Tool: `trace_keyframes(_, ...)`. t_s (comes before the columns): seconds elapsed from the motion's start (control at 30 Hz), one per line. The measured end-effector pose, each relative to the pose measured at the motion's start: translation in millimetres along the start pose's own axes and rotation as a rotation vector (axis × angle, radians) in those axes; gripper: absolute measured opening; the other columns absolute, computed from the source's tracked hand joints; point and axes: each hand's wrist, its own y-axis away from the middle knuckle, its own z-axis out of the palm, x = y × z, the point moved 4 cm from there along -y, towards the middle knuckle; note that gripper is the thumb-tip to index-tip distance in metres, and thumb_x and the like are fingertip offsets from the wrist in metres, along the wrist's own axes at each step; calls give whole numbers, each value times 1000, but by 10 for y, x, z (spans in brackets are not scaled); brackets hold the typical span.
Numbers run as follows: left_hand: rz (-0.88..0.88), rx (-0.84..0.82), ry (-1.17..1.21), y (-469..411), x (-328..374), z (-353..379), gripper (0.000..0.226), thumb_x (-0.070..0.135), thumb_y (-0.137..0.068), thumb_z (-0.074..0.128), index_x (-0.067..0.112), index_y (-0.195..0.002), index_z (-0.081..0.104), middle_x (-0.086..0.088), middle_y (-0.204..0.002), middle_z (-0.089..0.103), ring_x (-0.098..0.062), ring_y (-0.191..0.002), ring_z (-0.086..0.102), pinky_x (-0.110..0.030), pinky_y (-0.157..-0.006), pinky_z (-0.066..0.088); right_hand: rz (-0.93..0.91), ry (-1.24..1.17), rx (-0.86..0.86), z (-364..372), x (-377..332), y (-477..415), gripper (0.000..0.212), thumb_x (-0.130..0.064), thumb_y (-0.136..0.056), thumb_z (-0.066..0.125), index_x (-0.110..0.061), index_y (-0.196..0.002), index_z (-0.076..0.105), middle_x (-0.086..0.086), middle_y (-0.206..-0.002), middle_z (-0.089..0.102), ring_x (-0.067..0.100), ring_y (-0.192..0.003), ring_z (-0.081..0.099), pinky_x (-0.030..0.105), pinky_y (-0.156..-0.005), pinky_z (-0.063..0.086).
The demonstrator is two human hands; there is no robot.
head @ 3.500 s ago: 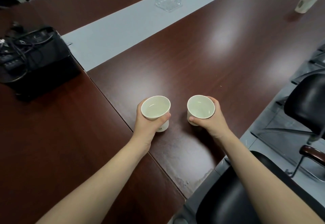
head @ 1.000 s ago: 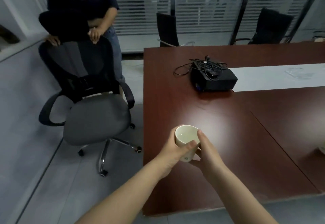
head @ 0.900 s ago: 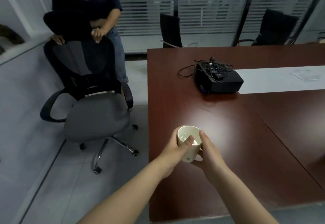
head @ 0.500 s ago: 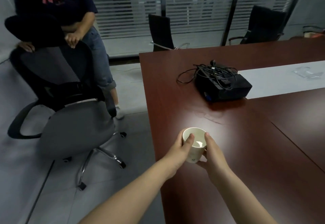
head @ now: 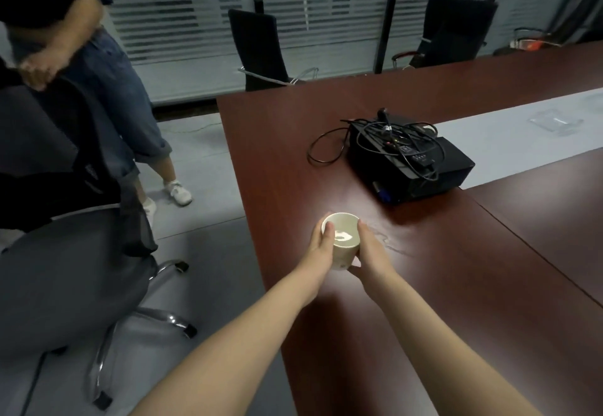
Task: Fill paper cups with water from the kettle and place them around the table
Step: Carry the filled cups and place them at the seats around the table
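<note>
A white paper cup (head: 341, 242) with water in it sits low over the dark red table (head: 424, 285), near the table's left edge. My left hand (head: 321, 246) grips its left side, thumb by the rim. My right hand (head: 367, 252) wraps its right side and reaches under the base. Whether the cup touches the tabletop is hidden by my fingers. No kettle is in view.
A black projector (head: 414, 161) with tangled cables lies on the table beyond the cup. A grey office chair (head: 65, 278) stands left of the table, a person (head: 98, 56) behind it. Two black chairs (head: 257, 47) stand by the blinds. A glass ashtray (head: 554, 120) lies far right.
Earlier I held one cup in each hand; now both hands hold a single cup. I have moved forward along the table end, and the cup has come lower and farther onto the table.
</note>
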Motion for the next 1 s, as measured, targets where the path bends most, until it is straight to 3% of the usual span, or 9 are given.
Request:
trace_keyframes(0.17,37,23,-12,-774,-73,-212,40,38,-103,24,36,-142,31,4,-141,41,-7,-116,40,-19,-92,30,-31,-4,55,243,-74,-719,29,-43,-101,33,-24,-109,53,-6,-99,57,10,-92,54,38,-97,44)
trace_keyframes(0.27,58,24,-21,-1196,-94,-333,40,35,-103,24,33,-142,32,8,-131,44,-3,-105,46,-7,-76,39,-41,36,106,396,-82,-1184,38,-44,-100,32,-20,-114,57,5,-116,60,20,-108,56,40,-101,44)
trace_keyframes(0.43,43,53,-23,-1744,-235,-532,41,37,-103,22,35,-143,32,13,-126,41,-3,-116,38,-18,-94,27,-55,96,113,629,-7,-1686,49,-49,-100,27,-18,-126,55,5,-124,60,19,-112,56,33,-94,44)
trace_keyframes(0.57,32,72,-26,-1968,-341,-661,41,36,-103,22,33,-142,33,13,-126,41,-2,-117,37,-16,-93,26,-106,170,76,726,25,-1883,44,-38,-105,21,-19,-138,44,-6,-121,49,6,-107,44,16,-87,33)
trace_keyframes(0.63,27,76,-21,-2032,-389,-706,41,35,-103,22,31,-143,34,13,-128,41,-1,-117,37,-14,-93,27,-123,200,58,753,50,-1952,44,-34,-105,20,-16,-137,44,-7,-114,50,2,-98,47,1,-73,36)
trace_keyframes(0.73,31,76,-27,-2064,-407,-725,41,33,-103,22,28,-141,36,12,-126,44,-2,-116,40,-7,-85,33,-125,233,62,780,45,-1993,43,-33,-105,21,-16,-136,45,-8,-108,47,4,-95,45,-1,-61,37)
trace_keyframes(0.9,9,90,-10,-2046,-394,-714,41,35,-103,22,26,-141,37,11,-126,45,-3,-116,40,-16,-93,27,-102,235,65,791,28,-1980,43,-35,-105,22,-16,-137,44,-5,-115,48,8,-103,45,8,-69,36)
trace_keyframes(1.0,-22,100,-9,-1973,-377,-716,44,38,-103,24,25,-144,33,6,-136,43,-3,-116,37,-17,-95,26,-86,256,39,766,37,-1926,47,-39,-104,24,-17,-144,36,-8,-134,45,8,-118,43,14,-90,33)
